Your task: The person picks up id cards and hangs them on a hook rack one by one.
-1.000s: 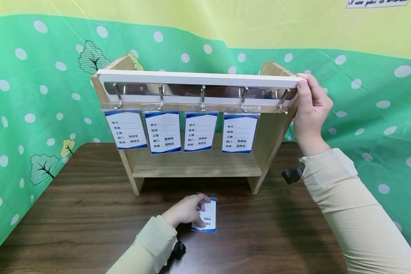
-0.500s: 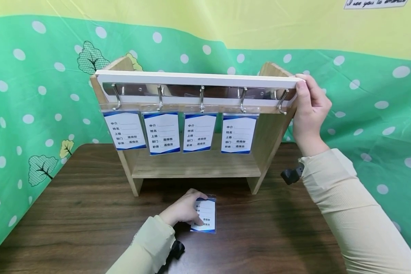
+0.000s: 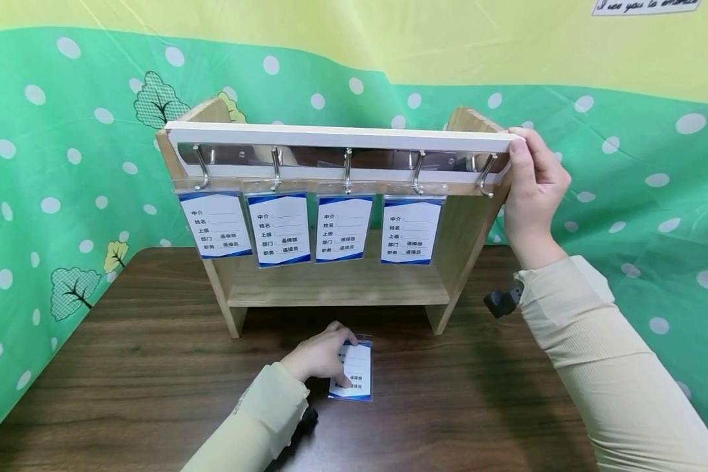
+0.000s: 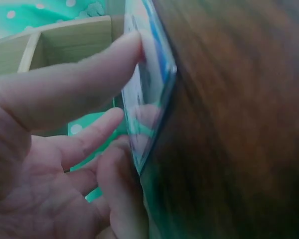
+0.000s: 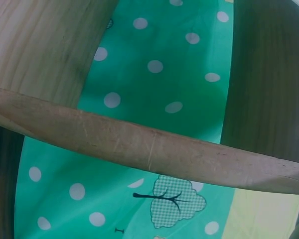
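Observation:
In the head view a wooden stand [image 3: 339, 288] carries a white hook rail [image 3: 342, 136] with several metal hooks. Name badges in clear sleeves hang below, among them the leftmost badge [image 3: 215, 224] and the rightmost badge [image 3: 412, 231]. My right hand [image 3: 533, 193] grips the rail's right end, thumb in front. A loose name badge [image 3: 358, 370] lies on the table before the stand. My left hand [image 3: 321, 354] touches it; in the left wrist view the thumb rests on the badge [image 4: 144, 79] face and loosely bent fingers meet its edge. Whether any finger goes underneath is unclear.
The dark wood table [image 3: 448, 406] stretches around the stand. Behind hangs a green and yellow curtain [image 3: 643, 151] with white dots and printed trees. In the right wrist view a curved wooden edge [image 5: 149, 147] of the stand crosses the frame.
My left fingers have drawn back slightly left over the badge, uncovering more of its upper part. The badge stays flat in place. My right hand keeps its grip on the rail.

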{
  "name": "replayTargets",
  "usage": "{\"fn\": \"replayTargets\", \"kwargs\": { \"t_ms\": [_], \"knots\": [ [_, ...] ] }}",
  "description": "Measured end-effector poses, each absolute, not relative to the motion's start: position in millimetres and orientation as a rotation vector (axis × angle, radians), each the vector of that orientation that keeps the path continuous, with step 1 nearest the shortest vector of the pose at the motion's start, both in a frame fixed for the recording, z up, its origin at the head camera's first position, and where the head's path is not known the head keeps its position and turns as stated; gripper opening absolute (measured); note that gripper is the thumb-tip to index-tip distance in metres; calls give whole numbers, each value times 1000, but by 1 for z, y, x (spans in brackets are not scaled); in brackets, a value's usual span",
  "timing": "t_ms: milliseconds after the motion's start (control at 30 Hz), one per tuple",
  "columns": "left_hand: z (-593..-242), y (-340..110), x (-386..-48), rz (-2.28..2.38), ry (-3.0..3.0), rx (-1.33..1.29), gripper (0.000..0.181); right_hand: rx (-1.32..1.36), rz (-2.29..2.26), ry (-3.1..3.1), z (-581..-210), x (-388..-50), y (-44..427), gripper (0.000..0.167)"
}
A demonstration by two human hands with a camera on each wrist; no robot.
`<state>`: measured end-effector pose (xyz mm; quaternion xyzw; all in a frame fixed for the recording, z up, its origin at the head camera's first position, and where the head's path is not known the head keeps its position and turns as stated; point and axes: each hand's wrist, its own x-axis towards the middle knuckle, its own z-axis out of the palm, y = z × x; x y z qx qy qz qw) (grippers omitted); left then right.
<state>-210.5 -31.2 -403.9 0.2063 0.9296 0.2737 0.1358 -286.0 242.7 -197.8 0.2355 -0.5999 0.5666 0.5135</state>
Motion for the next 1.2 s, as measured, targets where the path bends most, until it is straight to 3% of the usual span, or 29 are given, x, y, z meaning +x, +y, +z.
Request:
{"fn": "replayTargets", "kwargs": {
  "t_ms": [1200],
  "knots": [
    [-402,-26,-198,794,2661,463,61,522,1398,-1426,-192,-274,233,23]
  ]
}}
